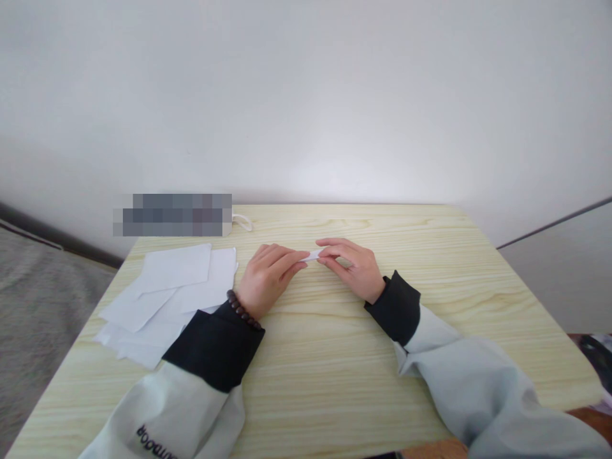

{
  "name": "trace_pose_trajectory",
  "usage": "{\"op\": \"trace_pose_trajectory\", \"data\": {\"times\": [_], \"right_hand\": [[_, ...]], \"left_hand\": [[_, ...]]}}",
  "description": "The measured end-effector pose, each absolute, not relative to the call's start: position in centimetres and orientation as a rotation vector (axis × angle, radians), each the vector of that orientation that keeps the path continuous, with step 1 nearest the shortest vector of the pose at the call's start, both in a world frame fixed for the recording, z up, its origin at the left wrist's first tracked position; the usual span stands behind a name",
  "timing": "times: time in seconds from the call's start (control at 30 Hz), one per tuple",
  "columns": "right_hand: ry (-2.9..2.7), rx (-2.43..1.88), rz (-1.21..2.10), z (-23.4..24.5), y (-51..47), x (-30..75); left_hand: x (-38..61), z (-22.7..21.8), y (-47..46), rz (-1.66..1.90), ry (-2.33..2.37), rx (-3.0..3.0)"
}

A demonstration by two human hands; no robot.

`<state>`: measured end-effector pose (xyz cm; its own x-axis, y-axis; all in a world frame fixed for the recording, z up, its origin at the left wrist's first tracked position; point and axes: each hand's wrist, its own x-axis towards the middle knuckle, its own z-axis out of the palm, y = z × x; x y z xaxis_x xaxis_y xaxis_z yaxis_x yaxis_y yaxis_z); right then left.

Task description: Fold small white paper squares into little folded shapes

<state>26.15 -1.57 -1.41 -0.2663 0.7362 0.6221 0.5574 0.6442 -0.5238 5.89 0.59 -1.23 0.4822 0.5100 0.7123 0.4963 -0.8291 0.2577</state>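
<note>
A small white piece of folded paper (312,255) is stretched between my two hands, a little above or on the table. My left hand (270,274), with a dark bead bracelet at the wrist, pinches its left end. The right end is held between the thumb and fingers of my right hand (351,264). Most of the paper is covered by the fingers, so its full shape is hidden. Several loose white paper sheets (176,271) lie overlapping to the left of my left hand.
The light wood-grain table (306,382) reaches back to a white wall (335,95). At its back left stands a pixelated object (176,215) with a white loop (243,222) beside it. Grey fabric (38,331) lies beyond the left edge.
</note>
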Motion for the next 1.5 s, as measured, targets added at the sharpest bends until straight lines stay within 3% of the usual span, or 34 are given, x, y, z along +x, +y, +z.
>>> {"op": "trace_pose_trajectory", "data": {"times": [0.3, 0.6, 1.5], "right_hand": [[-1.971, -1.04, 0.422, -1.84, -1.51, 26.33], [-2.055, -0.948, 0.219, -1.47, -1.63, 25.98], [-1.948, -1.003, 0.219, -1.33, -1.41, 26.26]], "left_hand": [[5.82, -1.13, 0.49, 1.311, 0.985, 2.719], [5.68, -1.23, 0.54, 1.287, 0.895, 2.809], [5.51, -1.19, 0.43, 1.259, 1.015, 2.898]]}}
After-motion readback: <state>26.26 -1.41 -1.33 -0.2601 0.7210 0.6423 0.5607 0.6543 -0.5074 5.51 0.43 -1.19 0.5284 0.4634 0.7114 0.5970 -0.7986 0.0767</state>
